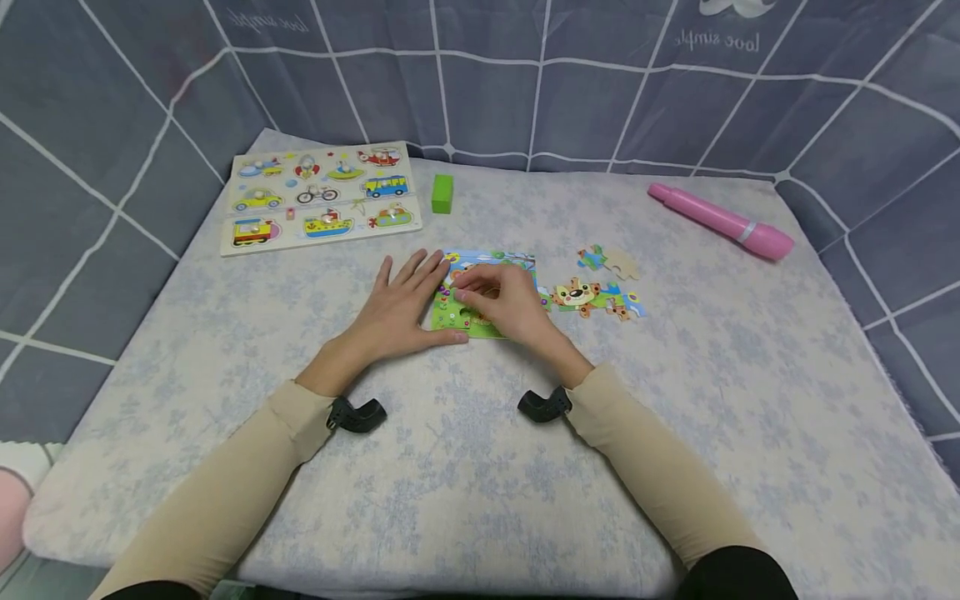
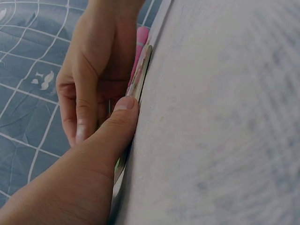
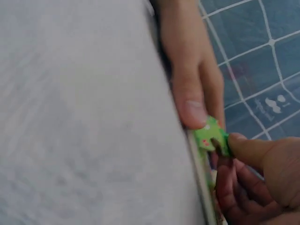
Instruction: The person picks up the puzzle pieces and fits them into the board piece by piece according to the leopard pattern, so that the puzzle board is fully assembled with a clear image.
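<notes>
A colourful jigsaw puzzle board [image 1: 447,318] lies on the table in front of the person. Spread over its left edge, the left hand [image 1: 393,312] rests with straight fingers and the thumb along the near edge. Above the board, the right hand [image 1: 517,312] pinches a green puzzle piece [image 3: 210,136] between thumb and fingers; the right wrist view shows this piece tilted up beside the left thumb. To the right of the board lie several loose pieces, among them a bear-faced piece [image 1: 576,295]. The right hand hides much of the board's picture.
A wooden vehicle peg puzzle [image 1: 322,200] lies at the back left, with a green block [image 1: 442,193] beside it. At the back right is a pink cylindrical object [image 1: 720,221]. Behind the loose pieces lies a plain-backed piece [image 1: 621,264]. A grey checked curtain [image 1: 487,100] surrounds the table.
</notes>
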### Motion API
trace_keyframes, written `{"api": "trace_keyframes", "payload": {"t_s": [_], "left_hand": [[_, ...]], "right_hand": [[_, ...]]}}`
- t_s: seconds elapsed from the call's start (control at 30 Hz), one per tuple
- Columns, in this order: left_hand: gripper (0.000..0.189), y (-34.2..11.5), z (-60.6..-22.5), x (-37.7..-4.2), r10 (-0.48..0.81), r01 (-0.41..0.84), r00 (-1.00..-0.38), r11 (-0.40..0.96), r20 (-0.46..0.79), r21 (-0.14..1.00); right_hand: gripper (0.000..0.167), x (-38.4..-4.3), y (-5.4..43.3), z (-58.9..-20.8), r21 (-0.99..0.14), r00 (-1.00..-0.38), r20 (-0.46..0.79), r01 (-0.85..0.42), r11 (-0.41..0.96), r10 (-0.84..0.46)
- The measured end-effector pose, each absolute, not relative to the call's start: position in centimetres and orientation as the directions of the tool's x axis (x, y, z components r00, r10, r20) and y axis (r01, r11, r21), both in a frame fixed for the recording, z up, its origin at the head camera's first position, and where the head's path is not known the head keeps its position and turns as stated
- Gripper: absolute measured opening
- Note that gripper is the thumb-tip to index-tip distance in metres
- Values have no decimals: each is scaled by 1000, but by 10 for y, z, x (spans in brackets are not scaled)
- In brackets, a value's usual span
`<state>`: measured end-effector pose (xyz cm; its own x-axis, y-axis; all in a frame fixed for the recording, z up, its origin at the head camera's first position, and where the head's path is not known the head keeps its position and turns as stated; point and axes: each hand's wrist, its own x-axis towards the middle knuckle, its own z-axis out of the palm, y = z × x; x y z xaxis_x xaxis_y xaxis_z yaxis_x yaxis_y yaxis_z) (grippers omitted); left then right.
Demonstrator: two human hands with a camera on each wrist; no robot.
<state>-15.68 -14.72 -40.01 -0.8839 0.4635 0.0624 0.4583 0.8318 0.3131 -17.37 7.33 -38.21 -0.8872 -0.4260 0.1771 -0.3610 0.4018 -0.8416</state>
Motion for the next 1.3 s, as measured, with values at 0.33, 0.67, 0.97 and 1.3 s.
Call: {"api": "trace_keyframes", "payload": {"t_s": [0.33,0.67,0.97,1.3], "left_hand": [[116,-149,-400,-158,467,460,-883,834,55,306],[116,-148,-400,-158,466,456,-883,834,47,310],[116,-149,-400,-157,470,463,-881,833,56,301],[117,-149,-399,-157,466,459,-883,834,55,307]], "right_hand": [[17,-171,72,-398,-736,-848,302,-498,458,-436],[16,-168,73,-401,-665,-807,373,-577,475,-458],[33,-167,72,-401,-620,-765,378,-627,471,-522],[32,-168,73,-398,-613,-781,358,-610,502,-512]]}}
